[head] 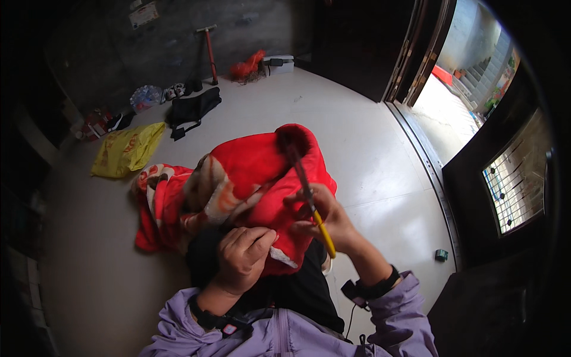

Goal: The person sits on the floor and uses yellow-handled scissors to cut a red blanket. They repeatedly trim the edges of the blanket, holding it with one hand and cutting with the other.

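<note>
A red plush blanket (250, 156) with a cream and brown pattern lies bunched over my lap, trailing off to the left. At its near edge, beside a patch of white backing, my left hand (245, 252) pinches the fabric between thumb and fingers. My right hand (328, 214) is raised over the blanket's right part, holding a long, thin metal tool with a yellow handle (324, 234). The tool points up and away; motion blurs its dark far end, so its exact kind cannot be told.
A yellow plastic bag (127, 151) and a black bag (194, 109) lie on the tiled floor. Along the wall are a red floor pump (211, 56), an orange-red plastic bag (250, 65) and a white box (281, 65). A door (499, 178) stands open at right; a small green box (441, 255) lies nearby.
</note>
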`<state>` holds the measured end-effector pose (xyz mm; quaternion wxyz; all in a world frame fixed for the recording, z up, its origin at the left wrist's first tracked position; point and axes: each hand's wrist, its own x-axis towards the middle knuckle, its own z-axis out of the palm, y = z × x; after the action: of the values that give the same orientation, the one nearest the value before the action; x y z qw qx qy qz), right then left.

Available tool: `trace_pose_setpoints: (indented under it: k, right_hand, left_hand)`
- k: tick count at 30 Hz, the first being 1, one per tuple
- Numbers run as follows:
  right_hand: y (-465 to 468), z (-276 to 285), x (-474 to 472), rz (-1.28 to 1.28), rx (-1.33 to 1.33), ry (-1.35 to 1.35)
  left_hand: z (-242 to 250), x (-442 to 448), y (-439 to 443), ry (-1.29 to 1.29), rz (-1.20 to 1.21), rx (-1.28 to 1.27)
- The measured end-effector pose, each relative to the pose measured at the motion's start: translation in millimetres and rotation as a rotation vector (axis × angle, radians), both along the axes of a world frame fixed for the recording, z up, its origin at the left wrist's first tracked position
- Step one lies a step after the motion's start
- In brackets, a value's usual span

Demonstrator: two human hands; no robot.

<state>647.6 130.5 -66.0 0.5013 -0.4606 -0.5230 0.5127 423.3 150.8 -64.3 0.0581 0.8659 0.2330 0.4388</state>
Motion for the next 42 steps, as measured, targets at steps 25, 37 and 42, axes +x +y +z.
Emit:
trace_pose_setpoints:
  k: [25, 37, 42]
  right_hand:
    - [-32, -74, -26, -0.315, -0.04, 0.004]
    - [-34, -68, -16, -0.276, -0.182, -0.067]
    - [-28, -42, -9, -0.26, -0.068, -0.108]
  left_hand:
    - [-47, 26, -4, -0.2, 0.101, -0.865]
    - [-53, 19, -8, 0.296, 0.169, -0.721]
    - [-46, 31, -8, 0.178, 0.026, -0.518]
